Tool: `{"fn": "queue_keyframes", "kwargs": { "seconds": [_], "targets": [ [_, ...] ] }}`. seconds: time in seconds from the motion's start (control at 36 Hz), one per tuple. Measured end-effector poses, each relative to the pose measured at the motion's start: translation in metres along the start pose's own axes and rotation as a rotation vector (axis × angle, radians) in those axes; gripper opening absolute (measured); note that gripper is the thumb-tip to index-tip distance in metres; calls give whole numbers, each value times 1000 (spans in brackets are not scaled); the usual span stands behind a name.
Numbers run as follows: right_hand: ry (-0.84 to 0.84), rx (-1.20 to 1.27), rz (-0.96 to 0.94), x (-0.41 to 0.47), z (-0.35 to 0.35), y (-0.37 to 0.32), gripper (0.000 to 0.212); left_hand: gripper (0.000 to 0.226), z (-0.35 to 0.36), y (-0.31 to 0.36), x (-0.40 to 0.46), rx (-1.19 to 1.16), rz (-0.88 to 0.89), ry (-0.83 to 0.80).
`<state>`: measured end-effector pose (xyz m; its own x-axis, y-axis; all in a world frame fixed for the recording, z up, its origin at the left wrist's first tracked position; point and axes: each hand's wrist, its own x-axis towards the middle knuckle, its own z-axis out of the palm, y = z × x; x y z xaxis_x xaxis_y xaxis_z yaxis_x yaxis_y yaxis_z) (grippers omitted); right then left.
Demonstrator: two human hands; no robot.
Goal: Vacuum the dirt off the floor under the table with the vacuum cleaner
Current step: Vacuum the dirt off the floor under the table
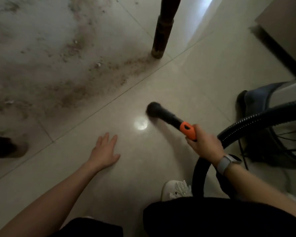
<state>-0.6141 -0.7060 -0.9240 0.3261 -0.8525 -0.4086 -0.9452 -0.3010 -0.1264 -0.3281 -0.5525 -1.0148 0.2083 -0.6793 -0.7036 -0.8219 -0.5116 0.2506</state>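
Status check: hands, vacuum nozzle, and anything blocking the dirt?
Left hand open, flat on floor. Right hand grips orange handle. Nozzle short of dirt. Table leg stands at dirt's edge.

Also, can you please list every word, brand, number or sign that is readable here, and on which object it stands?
None can be read.
Orange handle, held by the right hand: a dark mark, not legible.
Vacuum cleaner body: no visible label.
Watch: nothing readable.
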Motion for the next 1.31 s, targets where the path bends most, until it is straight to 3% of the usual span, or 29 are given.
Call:
{"fn": "queue_keyframes", "kwargs": {
  "seconds": [0.14, 0.28, 0.33, 0.47, 0.53, 0.72, 0.78, 0.83, 0.89, 0.97, 1.06, 1.19, 1.31],
  "targets": [
    [75, 147, 335, 19, -12, 16, 37, 84, -32, 13, 14, 199, 110, -28],
    [-61, 194, 76, 9, 14, -22, 36, 84, -70, 31, 35, 362, 188, -11],
    [-39, 175, 64, 16, 13, -22, 35, 83, -77, 40, 42, 394, 184, -35],
    [118, 383, 513, 60, -15, 23, 38, 83, -71, 65, 55, 366, 193, -82],
    [136, 474, 600, 71, -23, 30, 38, 83, -62, 75, 60, 326, 179, -103],
    [-111, 391, 224, 65, -9, 9, 34, 87, -38, 86, 72, 233, 35, -91],
    [-13, 363, 326, 72, -13, 20, 34, 90, -35, 85, 72, 253, 32, -88],
    [86, 458, 501, 82, -20, 30, 34, 91, -35, 83, 71, 249, 32, -88],
    [104, 557, 560, 88, -26, 28, 33, 91, -34, 80, 71, 252, 39, -77],
    [-13, 541, 361, 89, -24, 1, 29, 92, -32, 78, 69, 279, 50, -58],
    [-105, 334, 160, 84, -19, -21, 34, 90, -34, 78, 70, 263, 58, -63],
    [4, 414, 354, 116, -41, -9, 36, 85, -41, 70, 74, 232, 43, -60],
    [-74, 472, 270, 137, -55, -29, 32, 86, -44, 55, 76, 231, 5, -19]
  ]
}}
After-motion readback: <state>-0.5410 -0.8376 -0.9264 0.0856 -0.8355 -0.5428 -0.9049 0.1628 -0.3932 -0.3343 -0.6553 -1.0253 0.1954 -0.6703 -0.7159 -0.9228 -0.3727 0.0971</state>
